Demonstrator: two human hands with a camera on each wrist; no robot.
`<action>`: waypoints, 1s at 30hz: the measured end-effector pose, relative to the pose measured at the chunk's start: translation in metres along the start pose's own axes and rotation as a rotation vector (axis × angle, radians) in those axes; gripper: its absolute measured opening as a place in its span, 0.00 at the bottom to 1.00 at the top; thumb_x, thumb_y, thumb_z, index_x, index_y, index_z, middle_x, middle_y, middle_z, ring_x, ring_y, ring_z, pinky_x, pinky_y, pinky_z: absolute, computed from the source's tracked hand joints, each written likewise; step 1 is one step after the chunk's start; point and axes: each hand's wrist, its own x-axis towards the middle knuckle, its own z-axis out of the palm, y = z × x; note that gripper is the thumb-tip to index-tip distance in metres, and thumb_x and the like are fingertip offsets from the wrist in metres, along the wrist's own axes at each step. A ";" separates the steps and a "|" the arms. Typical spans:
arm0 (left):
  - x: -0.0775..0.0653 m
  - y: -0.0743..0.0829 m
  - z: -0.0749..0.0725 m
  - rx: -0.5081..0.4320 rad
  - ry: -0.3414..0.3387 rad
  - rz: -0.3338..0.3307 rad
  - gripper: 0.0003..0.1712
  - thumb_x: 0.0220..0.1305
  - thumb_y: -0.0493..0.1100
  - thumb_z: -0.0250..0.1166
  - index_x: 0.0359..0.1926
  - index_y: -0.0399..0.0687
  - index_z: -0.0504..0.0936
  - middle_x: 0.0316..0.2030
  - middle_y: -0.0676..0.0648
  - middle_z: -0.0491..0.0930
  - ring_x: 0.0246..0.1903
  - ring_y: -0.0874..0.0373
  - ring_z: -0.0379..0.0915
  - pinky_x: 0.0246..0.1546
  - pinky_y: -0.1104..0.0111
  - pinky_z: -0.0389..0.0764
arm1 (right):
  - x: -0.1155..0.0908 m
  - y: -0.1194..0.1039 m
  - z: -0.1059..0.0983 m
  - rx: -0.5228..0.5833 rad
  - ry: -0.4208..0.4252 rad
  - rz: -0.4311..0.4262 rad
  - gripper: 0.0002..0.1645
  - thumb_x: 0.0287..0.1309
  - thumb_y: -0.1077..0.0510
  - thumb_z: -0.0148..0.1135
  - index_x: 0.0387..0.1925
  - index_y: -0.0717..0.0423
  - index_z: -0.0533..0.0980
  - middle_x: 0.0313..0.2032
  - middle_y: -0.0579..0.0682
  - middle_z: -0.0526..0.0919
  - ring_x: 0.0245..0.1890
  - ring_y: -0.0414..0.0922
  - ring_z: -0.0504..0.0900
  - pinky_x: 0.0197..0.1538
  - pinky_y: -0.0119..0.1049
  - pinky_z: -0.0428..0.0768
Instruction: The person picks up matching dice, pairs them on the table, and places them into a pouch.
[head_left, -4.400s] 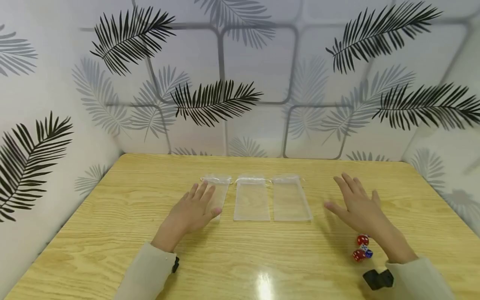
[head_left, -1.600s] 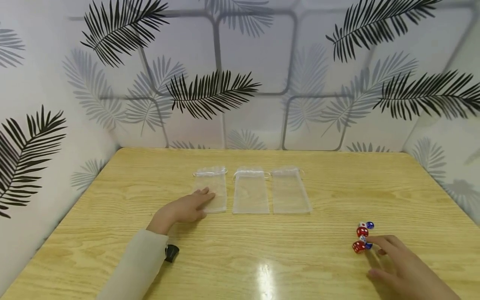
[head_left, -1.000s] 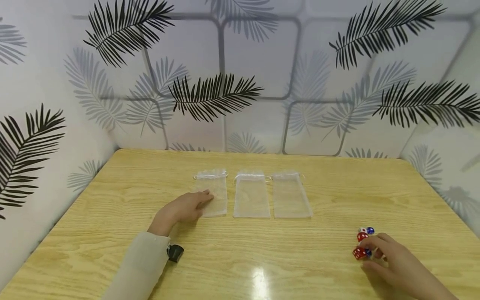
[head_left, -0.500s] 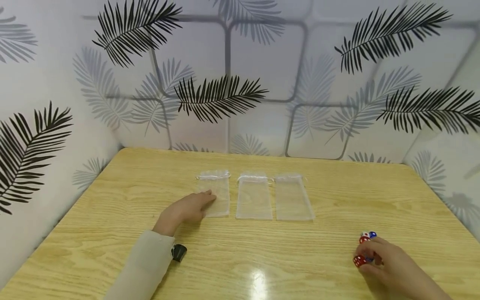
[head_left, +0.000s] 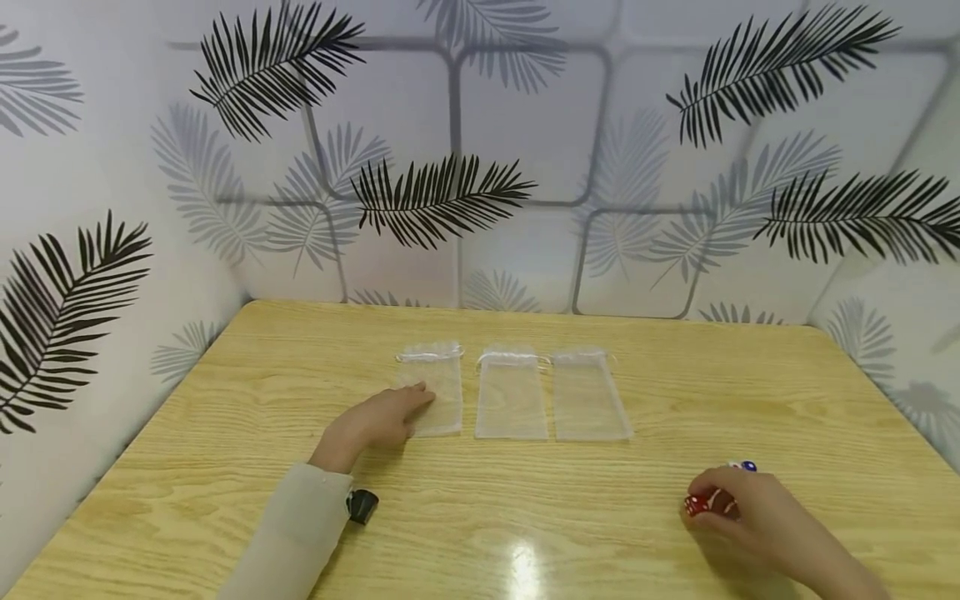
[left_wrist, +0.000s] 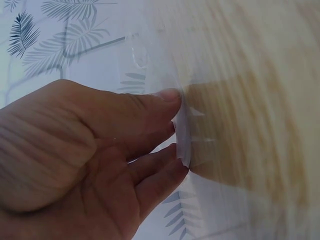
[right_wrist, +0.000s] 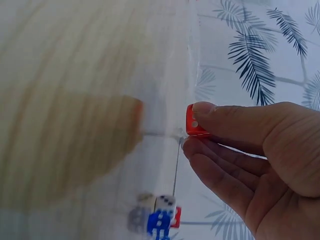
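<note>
Pinching: right hand [head_left: 757, 510], thumb and fingers on one red die [right_wrist: 190, 123], near side and well right of the middle bag [head_left: 512, 400].
Left hand [head_left: 381, 418]: touching the left bag [head_left: 446, 408], just left of the middle bag; gripping or resting, cannot tell.
Other dice [right_wrist: 159, 221]: well right of the middle bag.

the left hand [head_left: 375, 419] rests its fingers on the leftmost of three sheer white drawstring bags, the left bag [head_left: 444, 392]; the middle bag [head_left: 512, 402] and right bag [head_left: 591, 402] lie beside it in a row on the wooden table [head_left: 450, 533]. the right hand [head_left: 761, 510] pinches a red die [head_left: 694, 505]. beyond its knuckles sits a blue die [head_left: 748, 467], with what seems a white die [head_left: 733, 465], mostly hidden.
</note>
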 end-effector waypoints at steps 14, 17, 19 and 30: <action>0.005 -0.006 0.003 -0.029 -0.013 0.001 0.31 0.63 0.26 0.52 0.68 0.32 0.61 0.71 0.33 0.53 0.70 0.39 0.49 0.70 0.50 0.54 | 0.057 -0.050 0.012 0.115 -0.136 0.027 0.07 0.52 0.60 0.69 0.32 0.49 0.77 0.29 0.37 0.79 0.28 0.28 0.74 0.29 0.28 0.76; 0.005 -0.005 0.005 -0.032 -0.008 -0.008 0.31 0.63 0.27 0.54 0.68 0.32 0.61 0.71 0.33 0.54 0.70 0.39 0.50 0.70 0.50 0.54 | 0.067 -0.062 0.022 0.114 -0.164 0.012 0.07 0.52 0.60 0.69 0.31 0.48 0.77 0.28 0.36 0.78 0.28 0.29 0.73 0.29 0.27 0.75; 0.005 -0.004 0.006 -0.029 0.000 -0.011 0.31 0.63 0.27 0.54 0.68 0.32 0.62 0.71 0.33 0.54 0.70 0.39 0.50 0.70 0.51 0.55 | 0.073 -0.069 0.028 0.122 -0.185 -0.004 0.07 0.52 0.59 0.69 0.31 0.47 0.77 0.28 0.35 0.77 0.28 0.29 0.73 0.30 0.27 0.75; 0.002 0.001 0.004 -0.018 0.005 -0.019 0.31 0.64 0.28 0.55 0.68 0.34 0.62 0.71 0.35 0.55 0.70 0.39 0.52 0.68 0.50 0.57 | 0.087 -0.109 0.052 0.186 -0.262 -0.079 0.08 0.50 0.60 0.70 0.28 0.46 0.77 0.26 0.34 0.77 0.26 0.28 0.70 0.31 0.24 0.73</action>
